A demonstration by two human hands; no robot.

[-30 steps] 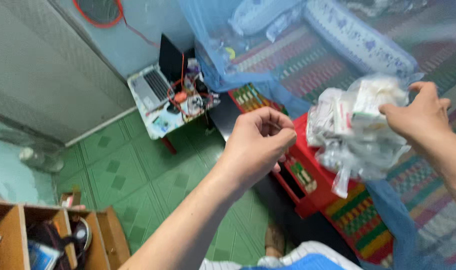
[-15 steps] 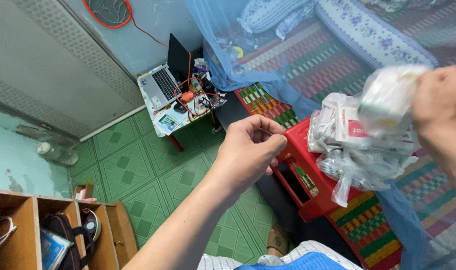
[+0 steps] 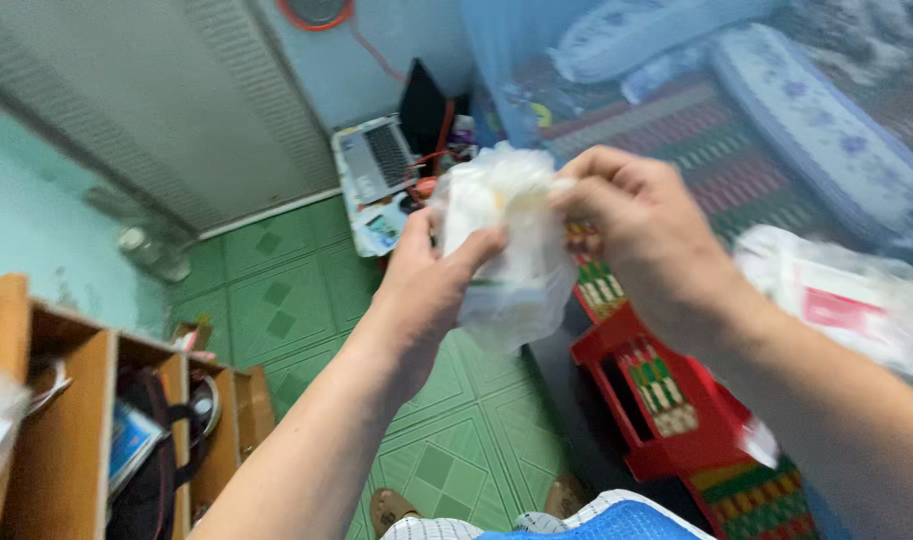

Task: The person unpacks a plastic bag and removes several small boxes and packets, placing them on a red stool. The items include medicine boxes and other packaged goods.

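Two hands on one clear plastic bag

Both the left hand and right hand pinch a clear plastic bag of white packets, held above the green tiled floor. Behind it sits a laptop; a red stool with more bagged packets stands at right.

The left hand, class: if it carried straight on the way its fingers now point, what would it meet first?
The left hand points up and right, straight into the small clear plastic bag of white packets it already grips together with the right hand. Past the bag, probably the right hand's fingers; depth is unclear.
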